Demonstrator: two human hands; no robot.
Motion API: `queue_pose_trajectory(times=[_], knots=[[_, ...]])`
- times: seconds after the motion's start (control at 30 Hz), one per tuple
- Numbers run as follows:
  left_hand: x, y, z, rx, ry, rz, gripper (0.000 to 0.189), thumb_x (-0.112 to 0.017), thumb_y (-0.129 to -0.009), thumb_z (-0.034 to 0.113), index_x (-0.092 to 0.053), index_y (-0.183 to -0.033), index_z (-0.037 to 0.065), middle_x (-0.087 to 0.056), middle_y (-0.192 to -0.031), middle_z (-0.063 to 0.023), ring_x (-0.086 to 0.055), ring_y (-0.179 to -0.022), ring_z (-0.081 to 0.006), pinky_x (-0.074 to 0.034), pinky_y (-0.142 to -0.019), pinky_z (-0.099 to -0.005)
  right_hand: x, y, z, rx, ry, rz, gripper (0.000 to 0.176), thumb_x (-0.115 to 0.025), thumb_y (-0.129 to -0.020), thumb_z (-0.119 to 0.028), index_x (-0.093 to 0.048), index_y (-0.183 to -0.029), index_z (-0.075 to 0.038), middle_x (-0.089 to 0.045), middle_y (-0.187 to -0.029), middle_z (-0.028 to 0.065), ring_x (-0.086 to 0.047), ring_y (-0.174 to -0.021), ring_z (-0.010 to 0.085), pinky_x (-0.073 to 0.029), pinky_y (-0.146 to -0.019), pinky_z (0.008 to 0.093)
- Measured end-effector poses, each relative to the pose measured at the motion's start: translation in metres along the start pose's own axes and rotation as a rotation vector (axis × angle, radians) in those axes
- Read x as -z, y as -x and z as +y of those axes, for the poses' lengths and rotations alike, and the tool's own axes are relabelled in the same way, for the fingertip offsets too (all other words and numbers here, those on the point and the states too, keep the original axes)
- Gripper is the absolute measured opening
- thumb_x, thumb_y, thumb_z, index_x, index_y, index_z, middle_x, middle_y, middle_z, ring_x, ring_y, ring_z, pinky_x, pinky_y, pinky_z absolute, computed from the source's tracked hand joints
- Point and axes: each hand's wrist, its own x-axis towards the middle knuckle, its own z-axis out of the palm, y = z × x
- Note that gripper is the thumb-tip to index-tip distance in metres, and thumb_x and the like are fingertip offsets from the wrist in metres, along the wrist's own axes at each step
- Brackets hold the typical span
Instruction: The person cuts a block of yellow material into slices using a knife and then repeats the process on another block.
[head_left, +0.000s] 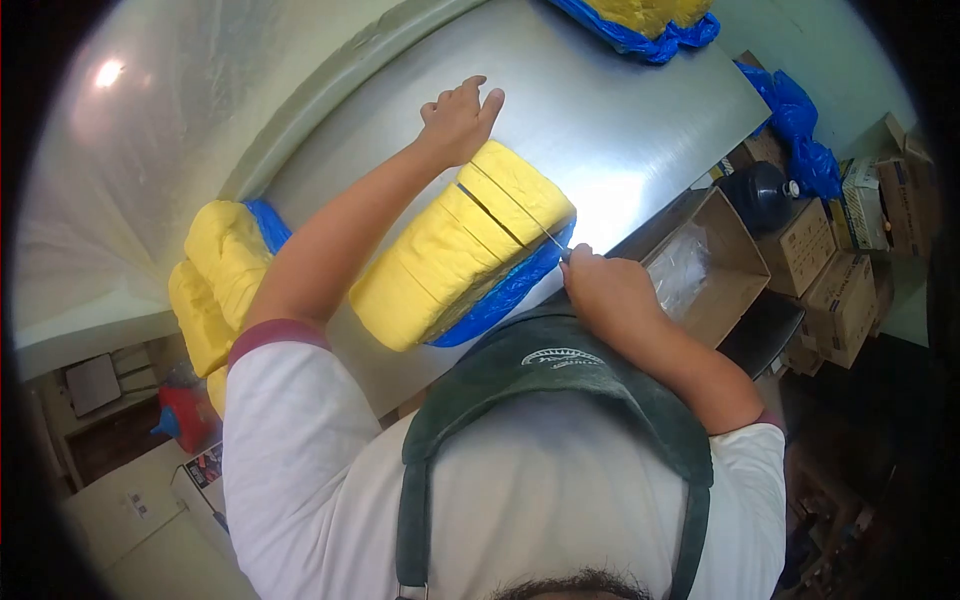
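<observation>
A large yellow block (420, 270), looking like butter or margarine, lies on the metal table (620, 130) with blue plastic sheet (500, 305) along its near side. Several cut lines cross its top, and a dark gap opens between two slices. In my right hand (610, 290), closed at the block's right edge, is what looks like the handle of a knife (560, 249); its thin blade shows as a line across the end slice. My left hand (460, 122) is beyond the block's far end, thumb and index finger apart, with the wrist close to the yellow surface.
More yellow blocks (222, 260) sit left of my left arm. At the top, another yellow mass (650, 14) rests in blue plastic. To the right stand an open cardboard box (735, 265) with clear plastic inside, a black rounded container (756, 196) and stacked cartons (838, 300).
</observation>
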Motion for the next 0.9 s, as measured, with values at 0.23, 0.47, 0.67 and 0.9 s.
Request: queue_pose_trajectory(times=[0.23,0.47,0.67,0.9], knots=[[-0.011,-0.002,-0.002,0.039,0.008,-0.070,0.065,-0.034,-0.100,0.051,-0.044,-0.141,0.002,-0.065,-0.118,-0.0214,-0.055,-0.121,-0.0363,-0.027,-0.106,-0.0536,-0.011,-0.009,0.007,-0.005,-0.019,-0.032,0.029,-0.044,-0.101,-0.026,-0.056,-0.098,0.000,-0.069,-0.084,0.0237,-0.068,-0.080,0.0437,-0.053,-0.070,0.0535],[-0.029,-0.008,-0.014,0.072,0.055,-0.147,0.070,-0.037,-0.098,0.055,-0.044,-0.142,0.001,-0.062,-0.122,-0.0180,-0.050,-0.124,-0.0318,-0.024,-0.108,-0.0538,-0.033,-0.021,0.020,0.032,-0.016,0.030,0.029,-0.047,-0.100,-0.026,-0.055,-0.092,0.001,-0.065,-0.070,0.0224,-0.067,-0.068,0.0420,-0.052,-0.063,0.0537],[-0.049,-0.005,-0.020,0.100,0.090,-0.144,0.069,-0.041,-0.098,0.052,-0.044,-0.142,0.000,-0.062,-0.121,-0.0170,-0.047,-0.127,-0.0314,-0.022,-0.110,-0.0525,-0.054,-0.031,0.030,0.017,0.024,0.004,0.028,-0.047,-0.099,-0.026,-0.057,-0.094,0.000,-0.067,-0.071,0.0205,-0.068,-0.067,0.0397,-0.053,-0.061,0.0518],[-0.086,-0.006,-0.039,0.047,0.018,-0.065,0.065,-0.045,-0.099,0.048,-0.040,-0.142,0.000,-0.047,-0.141,-0.0190,-0.035,-0.137,-0.0309,-0.019,-0.112,-0.0528,-0.076,-0.045,0.043,0.028,0.082,-0.025,0.027,-0.046,-0.099,-0.024,-0.056,-0.095,0.000,-0.068,-0.072,0.0192,-0.069,-0.067,0.0378,-0.054,-0.061,0.0498]])
